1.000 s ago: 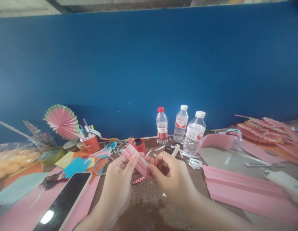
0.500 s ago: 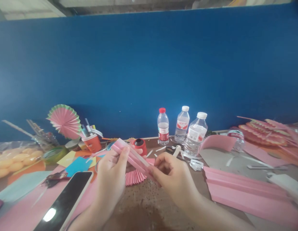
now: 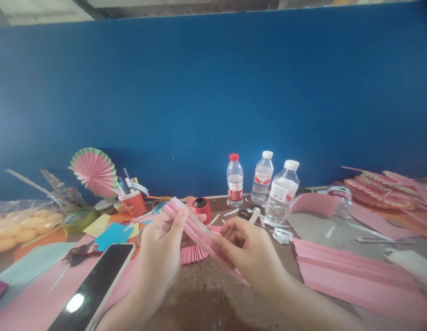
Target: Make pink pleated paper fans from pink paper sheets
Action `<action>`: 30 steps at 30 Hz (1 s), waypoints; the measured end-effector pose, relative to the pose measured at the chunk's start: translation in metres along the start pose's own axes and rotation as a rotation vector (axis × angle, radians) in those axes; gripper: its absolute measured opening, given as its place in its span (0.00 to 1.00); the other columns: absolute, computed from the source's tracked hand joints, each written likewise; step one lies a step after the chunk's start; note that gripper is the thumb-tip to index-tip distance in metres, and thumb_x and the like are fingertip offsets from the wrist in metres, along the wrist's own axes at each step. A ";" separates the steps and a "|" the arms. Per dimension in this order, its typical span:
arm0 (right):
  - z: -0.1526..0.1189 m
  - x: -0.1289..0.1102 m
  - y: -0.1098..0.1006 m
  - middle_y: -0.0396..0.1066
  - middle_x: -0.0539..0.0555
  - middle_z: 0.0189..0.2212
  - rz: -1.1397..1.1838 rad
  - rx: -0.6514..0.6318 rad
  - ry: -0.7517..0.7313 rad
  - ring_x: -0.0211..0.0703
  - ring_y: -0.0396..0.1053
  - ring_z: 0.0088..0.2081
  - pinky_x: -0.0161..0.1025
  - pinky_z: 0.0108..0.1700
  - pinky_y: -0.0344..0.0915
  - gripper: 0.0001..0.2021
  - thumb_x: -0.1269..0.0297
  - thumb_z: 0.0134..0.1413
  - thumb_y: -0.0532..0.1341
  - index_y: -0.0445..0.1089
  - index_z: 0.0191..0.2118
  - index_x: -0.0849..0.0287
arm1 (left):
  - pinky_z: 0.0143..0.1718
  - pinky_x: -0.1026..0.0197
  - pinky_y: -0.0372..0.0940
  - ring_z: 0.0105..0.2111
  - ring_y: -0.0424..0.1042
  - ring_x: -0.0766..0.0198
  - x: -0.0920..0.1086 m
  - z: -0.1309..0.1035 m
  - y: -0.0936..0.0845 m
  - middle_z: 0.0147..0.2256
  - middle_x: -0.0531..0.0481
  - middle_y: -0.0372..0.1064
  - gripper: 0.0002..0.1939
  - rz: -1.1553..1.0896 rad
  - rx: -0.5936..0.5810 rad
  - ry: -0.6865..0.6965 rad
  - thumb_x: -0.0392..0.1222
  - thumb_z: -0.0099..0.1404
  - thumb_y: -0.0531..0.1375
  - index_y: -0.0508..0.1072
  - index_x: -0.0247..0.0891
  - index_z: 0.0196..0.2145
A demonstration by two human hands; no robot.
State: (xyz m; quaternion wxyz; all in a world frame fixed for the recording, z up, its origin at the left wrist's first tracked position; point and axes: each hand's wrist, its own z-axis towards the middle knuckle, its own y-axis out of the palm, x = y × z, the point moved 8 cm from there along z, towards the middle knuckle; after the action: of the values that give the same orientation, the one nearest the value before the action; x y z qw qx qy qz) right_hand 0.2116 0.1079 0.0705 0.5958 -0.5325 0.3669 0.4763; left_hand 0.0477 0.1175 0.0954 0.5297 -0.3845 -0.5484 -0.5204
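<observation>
A folded strip of pink paper (image 3: pixel 199 226) with a pale edge slants across the middle, held up over the table. My left hand (image 3: pixel 164 248) grips its upper left end, thumb lying on top. My right hand (image 3: pixel 250 246) pinches it farther down on the right, and the strip's lower end sticks out below those fingers. Behind the strip lies a pleated pink paper piece (image 3: pixel 193 254), partly hidden by it. A red tape dispenser (image 3: pixel 202 209) stands just beyond. Black-and-white scissors (image 3: pixel 253 215) lie past my right hand, partly covered.
Three water bottles (image 3: pixel 235 184) stand at the back. On the left are a phone (image 3: pixel 96 285), a red cup of pens (image 3: pixel 133 204), a round paper fan (image 3: pixel 93 170) and coloured sheets. Creased pink paper (image 3: pixel 351 280) lies right. A blue partition (image 3: pixel 213 101) rises behind.
The strip's lower end now shows below my right hand, where it was hidden before. Both hands keep their grip in nearly the same place. The view has shifted slightly.
</observation>
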 end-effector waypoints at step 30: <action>-0.005 -0.012 -0.004 0.66 0.45 0.19 -0.011 0.098 -0.130 0.33 0.62 0.21 0.29 0.23 0.56 0.04 0.64 0.50 0.59 0.62 0.28 0.56 | 0.31 0.62 0.70 0.27 0.75 0.59 -0.012 -0.008 0.022 0.25 0.48 0.76 0.08 0.183 -0.166 -0.044 0.41 0.56 0.61 0.79 0.36 0.27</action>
State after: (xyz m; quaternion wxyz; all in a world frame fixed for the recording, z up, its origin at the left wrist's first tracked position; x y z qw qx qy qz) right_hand 0.2128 0.1005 0.0819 0.6464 -0.4725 0.3475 0.4880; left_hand 0.0724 0.1150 0.0862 0.5292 -0.4867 -0.4774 -0.5050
